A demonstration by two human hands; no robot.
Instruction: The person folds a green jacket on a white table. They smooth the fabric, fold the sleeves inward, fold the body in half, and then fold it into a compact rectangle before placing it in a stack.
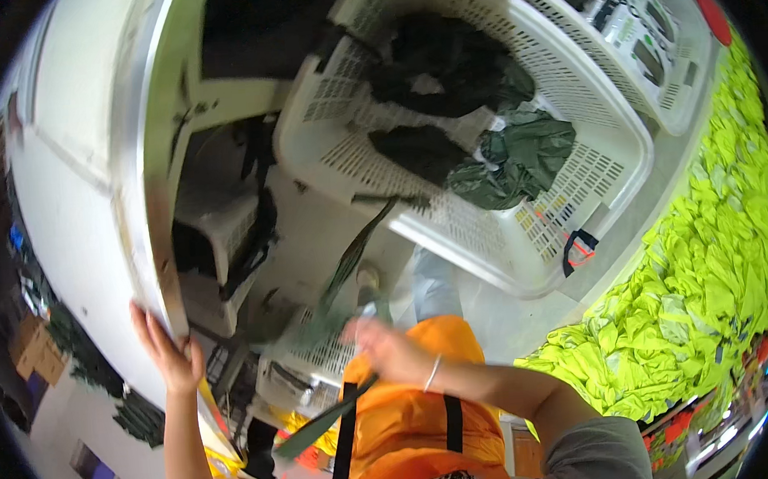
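"Head view: where did our dark green strip [321, 424] hang?"

"At our right hand [387, 350], trailing past the orange apron [414, 420]; blur hid whether those fingers gripped it."

"Our left hand [175, 363]?"

"It rested, thumb apart from fingers, at the white table's edge [138, 221]."

"What might have gone wrong?"

"A hasty swing could have snagged the strip's blurred upper length on the white basket [593, 176]."

from my remote seat i see a way down into the white basket [334, 158] through its open top, while its slotted walls bar a sideways reach. the white tabletop [72, 235] blocks the left, the lime heap [714, 243] the right; between tabletop and basket runs a gap, partly obstructed by a dark green strip [354, 255].
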